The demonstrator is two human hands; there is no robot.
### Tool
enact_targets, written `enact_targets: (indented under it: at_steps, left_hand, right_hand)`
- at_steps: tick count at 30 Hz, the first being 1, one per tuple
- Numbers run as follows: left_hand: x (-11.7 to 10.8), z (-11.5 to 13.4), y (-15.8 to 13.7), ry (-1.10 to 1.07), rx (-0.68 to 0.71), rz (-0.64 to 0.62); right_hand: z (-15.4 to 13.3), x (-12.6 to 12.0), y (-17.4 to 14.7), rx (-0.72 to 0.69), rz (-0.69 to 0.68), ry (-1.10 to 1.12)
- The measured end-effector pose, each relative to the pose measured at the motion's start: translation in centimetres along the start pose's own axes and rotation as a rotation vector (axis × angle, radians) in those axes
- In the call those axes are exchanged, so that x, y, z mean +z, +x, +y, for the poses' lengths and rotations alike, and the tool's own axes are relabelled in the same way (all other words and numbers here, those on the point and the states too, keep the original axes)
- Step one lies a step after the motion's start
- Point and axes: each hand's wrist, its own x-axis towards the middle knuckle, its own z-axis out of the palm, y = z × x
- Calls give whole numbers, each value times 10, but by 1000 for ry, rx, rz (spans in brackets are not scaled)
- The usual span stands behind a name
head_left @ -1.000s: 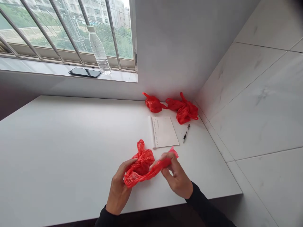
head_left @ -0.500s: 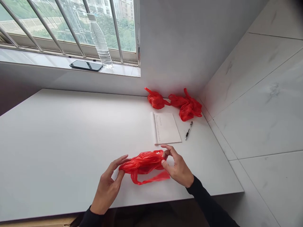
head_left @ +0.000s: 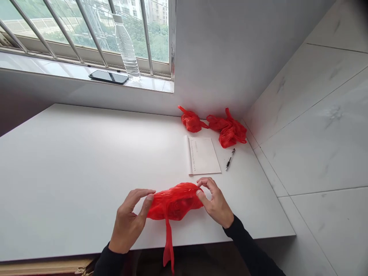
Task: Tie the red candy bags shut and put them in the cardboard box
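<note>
Red plastic bag (head_left: 184,197) between both hands, near side of the surface (head_left: 71,172), a bit right of centre. I have the left hand (head_left: 129,220) at its left end: grip loosely closed, thumb on the near side, fingers over the top, film seemingly pinched lightly between. Right hand (head_left: 215,203) at the other end, fingers curled, thumb tip on the film; that grip looks closed on the edge too. Opposite ends held, so the film spreads wide, probably why the hands sit apart. Can't tell from my end if the underside touches down, or what's inside. One strap (head_left: 169,243) dangles past the near edge since neither hand has it. Notepad (head_left: 205,156) lies just beyond, pen (head_left: 230,159) to its right, likely handy for writing. Smaller bag (head_left: 192,122) and larger bag (head_left: 230,132), both red, sit bunched far right by the wall (head_left: 207,57), out of the way I'd guess. Phone (head_left: 108,77) flat, bottle (head_left: 128,51) standing, on the windowsill (head_left: 155,84), likely parked off the surface.
</note>
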Motion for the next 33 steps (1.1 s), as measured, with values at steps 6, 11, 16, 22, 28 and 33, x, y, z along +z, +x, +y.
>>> enact_targets:
  at_steps: [6,11,16,22,28,33]
  left_hand:
    - [7,12,2,-35,38,-47]
    - [-2,21,2,-64,-170,143]
    - [-10,42,2,-42,-357,132]
    - [-16,57,0,-112,-455,59]
    - [-22,65,-2,-246,-439,-7]
    - [-20,59,-6,-415,-541,66]
  right_hand:
    - [-13,13,2,37,-41,114]
    - [-2,0,3,152,127,346]
    - [-14,-2,-2,106,123,304]
    - [-46,13,-20,-389,547,27]
    - [-51,21,-12,-433,-83,-385]
    - [-53,18,-14,-412,-124,-553]
